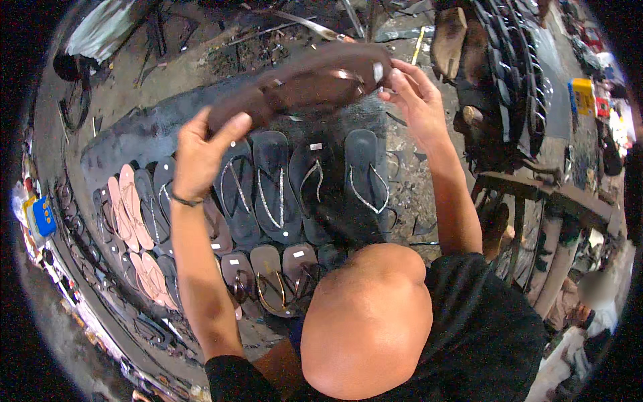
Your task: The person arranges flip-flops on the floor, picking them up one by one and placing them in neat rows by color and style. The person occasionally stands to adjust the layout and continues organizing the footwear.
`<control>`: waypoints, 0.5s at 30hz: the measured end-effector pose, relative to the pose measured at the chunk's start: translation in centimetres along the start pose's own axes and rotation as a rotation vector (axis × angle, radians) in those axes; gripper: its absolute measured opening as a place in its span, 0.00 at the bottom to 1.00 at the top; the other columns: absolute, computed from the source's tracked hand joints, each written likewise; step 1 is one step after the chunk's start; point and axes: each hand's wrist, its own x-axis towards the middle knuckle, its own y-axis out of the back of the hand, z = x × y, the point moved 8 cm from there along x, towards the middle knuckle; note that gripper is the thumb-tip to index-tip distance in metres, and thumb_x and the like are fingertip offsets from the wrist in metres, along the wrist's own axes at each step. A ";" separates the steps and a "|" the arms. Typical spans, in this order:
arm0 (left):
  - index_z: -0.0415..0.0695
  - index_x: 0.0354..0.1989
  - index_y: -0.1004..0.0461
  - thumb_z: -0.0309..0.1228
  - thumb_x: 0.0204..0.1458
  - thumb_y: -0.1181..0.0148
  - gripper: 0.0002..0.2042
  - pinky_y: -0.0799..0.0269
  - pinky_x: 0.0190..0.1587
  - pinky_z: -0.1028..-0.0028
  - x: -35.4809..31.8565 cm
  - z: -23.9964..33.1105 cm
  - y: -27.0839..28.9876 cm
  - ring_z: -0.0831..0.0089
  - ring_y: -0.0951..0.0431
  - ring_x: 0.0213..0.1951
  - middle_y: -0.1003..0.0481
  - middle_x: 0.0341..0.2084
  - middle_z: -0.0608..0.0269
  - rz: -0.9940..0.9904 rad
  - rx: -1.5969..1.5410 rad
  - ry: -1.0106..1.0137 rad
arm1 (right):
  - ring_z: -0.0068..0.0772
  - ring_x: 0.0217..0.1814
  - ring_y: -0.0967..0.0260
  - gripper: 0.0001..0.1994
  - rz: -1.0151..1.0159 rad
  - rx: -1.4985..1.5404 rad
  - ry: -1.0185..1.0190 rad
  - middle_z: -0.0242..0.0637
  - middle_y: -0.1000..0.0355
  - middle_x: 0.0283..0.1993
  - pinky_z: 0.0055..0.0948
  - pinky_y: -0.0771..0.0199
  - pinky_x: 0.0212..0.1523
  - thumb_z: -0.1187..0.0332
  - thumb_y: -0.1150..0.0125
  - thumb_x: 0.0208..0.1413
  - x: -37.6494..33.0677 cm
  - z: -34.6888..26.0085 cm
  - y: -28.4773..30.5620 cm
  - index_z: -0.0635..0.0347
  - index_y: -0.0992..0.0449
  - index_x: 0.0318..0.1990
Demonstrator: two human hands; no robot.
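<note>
Below raised arms: bent knee, then rows of flip-flops [281, 187] packed edge to edge on dark mat [134, 137], black, pink, brown; little bare room between. Beyond: littered dark floor [221, 47]. Above rows: left hand [201, 151] pinches brown sandal [301, 84] at near-left end; right hand [415, 94] fingertips grip far-right end. Sandal spans both hands.

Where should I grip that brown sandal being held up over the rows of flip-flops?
Take the brown sandal by its two ends, from the sides, as the left hand and right hand do now. It is long and flat, held level, and the strap crosses its middle.
</note>
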 end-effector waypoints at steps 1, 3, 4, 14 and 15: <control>0.36 0.51 0.24 0.32 0.55 0.33 0.18 0.30 0.51 0.75 0.4 0.4 1.5 0.77 0.24 0.44 0.21 0.44 0.64 0.058 0.005 -0.012 | 0.29 0.59 0.32 0.19 0.019 -0.078 0.041 0.36 0.31 0.62 0.31 0.27 0.53 0.70 0.44 0.65 0.2 0.0 0.0 0.63 0.32 0.61; 0.36 0.52 0.25 0.34 0.56 0.35 0.18 0.30 0.48 0.75 0.5 2.1 5.2 0.76 0.23 0.44 0.21 0.45 0.63 0.240 0.061 -0.068 | 0.39 0.70 0.41 0.27 -0.094 -0.717 0.332 0.40 0.40 0.70 0.41 0.38 0.65 0.56 0.44 0.64 -1.5 -0.7 -2.6 0.60 0.37 0.66; 0.36 0.53 0.26 0.34 0.57 0.35 0.20 0.30 0.47 0.75 0.0 1.8 6.7 0.76 0.24 0.46 0.22 0.46 0.62 0.276 0.046 -0.059 | 0.42 0.73 0.46 0.30 -0.206 -0.960 0.464 0.41 0.43 0.72 0.43 0.44 0.68 0.52 0.46 0.63 -2.6 0.0 -4.8 0.59 0.39 0.68; 0.36 0.63 0.34 0.32 0.60 0.44 0.23 0.33 0.58 0.64 -8.7 -1.6 11.4 0.62 0.29 0.58 0.30 0.58 0.55 0.399 0.507 0.081 | 0.44 0.75 0.52 0.39 -0.597 -1.226 0.469 0.41 0.48 0.74 0.46 0.53 0.72 0.38 0.57 0.62 -1.9 4.4 -3.0 0.58 0.45 0.71; 0.36 0.62 0.34 0.33 0.61 0.45 0.23 0.33 0.58 0.64 -8.7 -2.1 10.5 0.61 0.29 0.58 0.29 0.57 0.55 0.344 0.556 0.125 | 0.43 0.73 0.47 0.38 -0.518 -1.107 0.382 0.42 0.46 0.73 0.45 0.48 0.70 0.40 0.56 0.63 -0.9 4.2 -2.6 0.59 0.45 0.71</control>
